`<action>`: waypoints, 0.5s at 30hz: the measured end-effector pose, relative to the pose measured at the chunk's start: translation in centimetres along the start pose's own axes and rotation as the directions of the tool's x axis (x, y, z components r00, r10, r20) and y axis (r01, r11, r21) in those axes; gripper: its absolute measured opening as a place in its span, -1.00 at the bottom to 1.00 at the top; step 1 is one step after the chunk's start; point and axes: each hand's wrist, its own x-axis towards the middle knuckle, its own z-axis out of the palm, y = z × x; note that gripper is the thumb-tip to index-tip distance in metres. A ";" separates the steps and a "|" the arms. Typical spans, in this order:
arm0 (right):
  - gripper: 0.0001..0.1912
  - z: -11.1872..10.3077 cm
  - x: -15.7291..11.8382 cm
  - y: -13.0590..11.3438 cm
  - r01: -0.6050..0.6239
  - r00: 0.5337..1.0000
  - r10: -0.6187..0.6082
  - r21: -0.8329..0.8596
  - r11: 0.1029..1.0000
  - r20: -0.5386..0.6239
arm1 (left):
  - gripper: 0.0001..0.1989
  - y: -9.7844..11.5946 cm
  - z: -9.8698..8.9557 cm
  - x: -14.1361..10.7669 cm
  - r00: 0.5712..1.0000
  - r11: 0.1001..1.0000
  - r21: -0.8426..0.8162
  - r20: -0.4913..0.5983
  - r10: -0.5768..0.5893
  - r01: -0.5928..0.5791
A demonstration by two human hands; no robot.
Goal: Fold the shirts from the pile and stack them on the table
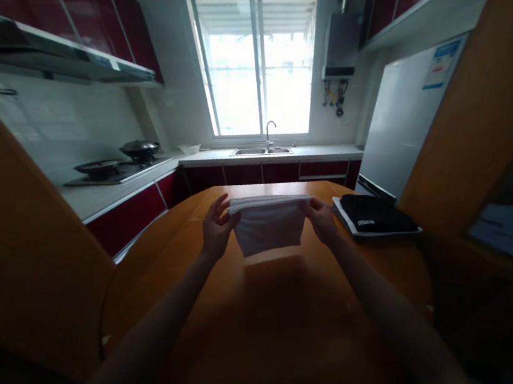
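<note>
A folded white cloth (271, 222), perhaps a garment, hangs between my two hands above the wooden table (318, 301). At its upper left corner, my left hand (218, 228) pinches the fabric between thumb and fingers. The opposite upper corner is gripped by my right hand (322, 218). Several folded layers show along its top edge, and the lower edge hangs down slanting over the tabletop. To the right of my right hand lies a folded black garment (373, 217) with white lettering, on top of folded white fabric (345, 219).
Beyond the table runs a white counter (327, 155) with a sink (250, 152) and a faucet (268, 134) beneath the window. On the left, a wok (140, 149) and a pan (98, 167) sit on the stove. A white refrigerator (401, 116) stands at the right.
</note>
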 end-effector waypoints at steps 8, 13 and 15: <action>-0.55 -12.5 0.1 -7.6 0.069 0.977 -0.096 -0.146 0.987 -0.190 | -0.49 0.3 13.4 2.2 0.966 0.988 -0.150 0.250 0.064 -0.027; -0.44 -20.4 -0.5 -11.3 0.066 0.933 -0.164 -0.297 0.953 -0.321 | -0.51 -1.4 22.8 2.1 0.929 0.984 -0.175 0.363 0.069 -0.004; -0.40 -23.2 -0.3 -12.6 0.060 0.907 -0.200 -0.357 0.932 -0.370 | -0.48 -2.1 26.3 2.1 0.918 0.983 -0.182 0.392 0.056 0.018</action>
